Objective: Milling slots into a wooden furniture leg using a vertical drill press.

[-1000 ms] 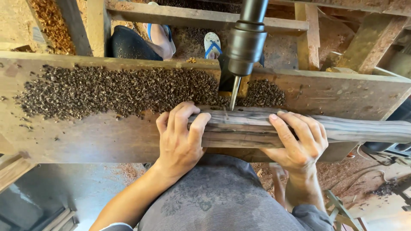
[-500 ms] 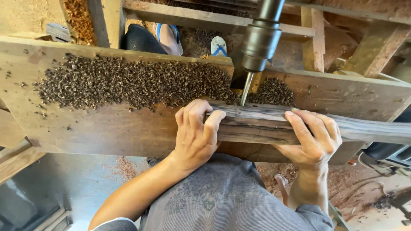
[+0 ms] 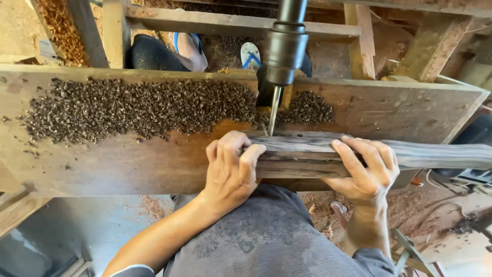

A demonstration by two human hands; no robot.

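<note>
The left hand (image 3: 231, 169) is closing over the near end of a long grey plank (image 3: 359, 154), fingers curled across its top face and thumb tucked at the near edge. The right hand (image 3: 366, 172) is gripping the same plank a little further right, fingers wrapped over the top, palm pushing from the near side. Both hands are pressing the plank flat on a wide wooden bench (image 3: 128, 164) in the middle of the frame, its far end running off the right edge.

Just above the left fingers, a drill bit (image 3: 273, 110) is hanging from a dark metal chuck (image 3: 285, 48) at the top centre, its tip meeting or nearly meeting the plank's far edge; which, I cannot tell. Dark wood chips (image 3: 138, 107) are lying heaped across the bench's upper left, with a smaller heap right of the bit.

Doing this well looks like a matter of keeping the plank pinned hard so the bit cannot spin it, and of keeping the left fingers back from the bit, since they are sitting close to it.

At the top, beyond the bench, someone's foot in a blue-strapped sandal (image 3: 250, 55) is showing.
</note>
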